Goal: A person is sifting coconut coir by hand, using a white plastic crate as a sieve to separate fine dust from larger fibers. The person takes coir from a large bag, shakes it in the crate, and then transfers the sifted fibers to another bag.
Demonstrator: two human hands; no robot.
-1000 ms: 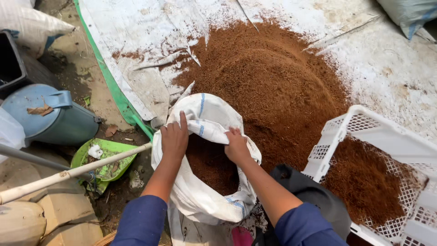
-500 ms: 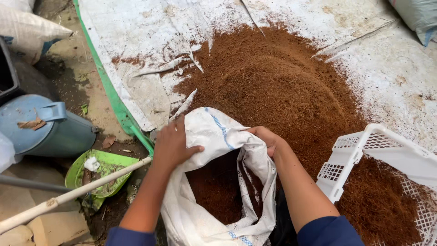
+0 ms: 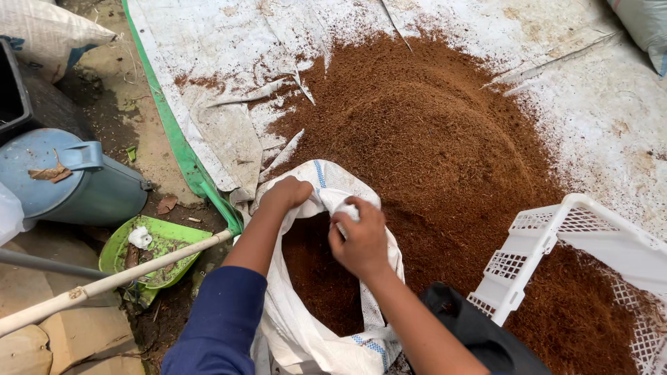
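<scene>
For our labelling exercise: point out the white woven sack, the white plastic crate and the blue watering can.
white woven sack (image 3: pixel 295 326), head view, lower left wall.
white plastic crate (image 3: pixel 531 253), head view, near perforated wall.
blue watering can (image 3: pixel 76 187), head view, its round body.

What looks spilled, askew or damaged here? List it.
Brown fibre lies heaped loose on the white tarp, with stray patches beyond the pile. The white crate sits tilted with fibre inside. The tarp is wrinkled and soiled. Both hands hold the white sack at its rim.

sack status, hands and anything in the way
Left hand and right hand both grip the white sack rim. Sack open, part full of brown material. White crate to the right, apart.
</scene>
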